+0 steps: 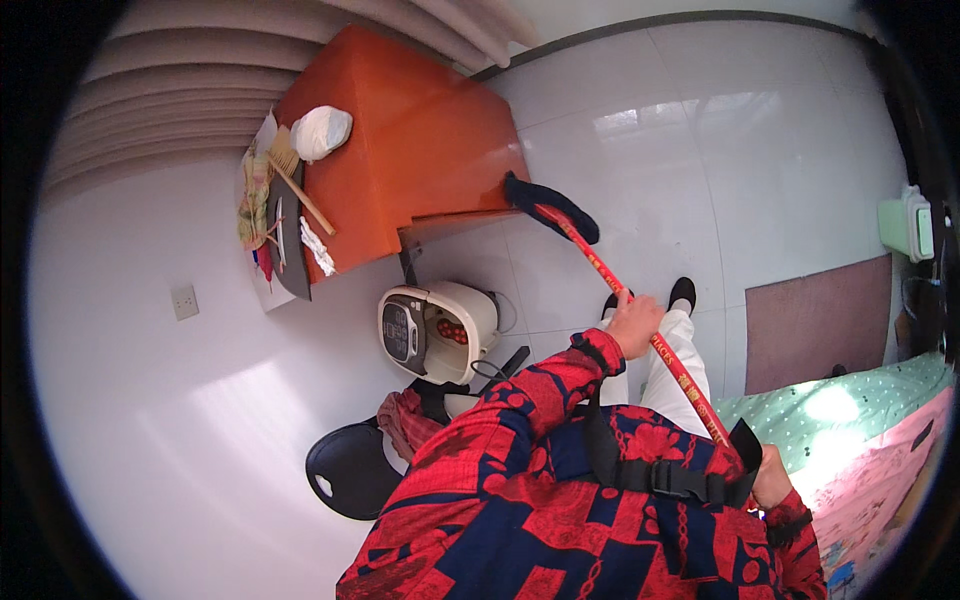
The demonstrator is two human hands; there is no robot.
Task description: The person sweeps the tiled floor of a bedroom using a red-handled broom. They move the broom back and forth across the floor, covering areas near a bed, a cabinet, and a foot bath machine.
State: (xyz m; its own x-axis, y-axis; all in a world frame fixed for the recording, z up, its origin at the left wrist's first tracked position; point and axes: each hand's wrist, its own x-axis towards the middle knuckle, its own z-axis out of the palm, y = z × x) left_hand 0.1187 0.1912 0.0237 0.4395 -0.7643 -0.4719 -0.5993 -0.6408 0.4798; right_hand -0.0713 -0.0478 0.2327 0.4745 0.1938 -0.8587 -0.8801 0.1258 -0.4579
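you are mopping, by the look of it, and seem to be somewhere mid-way; your left hand (637,325) is clamping round the middle of the red handle of the mop (600,268), and your right hand (772,475) is closing on its top end, partly hidden by a black strap (743,445); the dark mop head (550,208) is lying on the pale tiled floor (640,170) at the near right corner of the orange desk (430,130), so close that i cannot tell whether it is touching; glossy patches are showing on the tiles beyond, but they may be reflections, so which part is done is not showing; the strip along the desk's near edge, the space around your shoes (682,292) and the tiles by the mauve mat (820,325) are probably waiting; as for obstacles, the cream foot bath (472,318) is standing off the desk's near edge, its thin cord (512,310) trailing on the floor where the mop could be snagging it; a black seat (345,475) with a red cloth (405,425) is crowding your left; the mat and the green dotted bedspread (840,415) are bounding your right; a white bag (320,133) and a wooden-handled brush (308,202) are resting towards the desk's left edge, clear of the mop's path.
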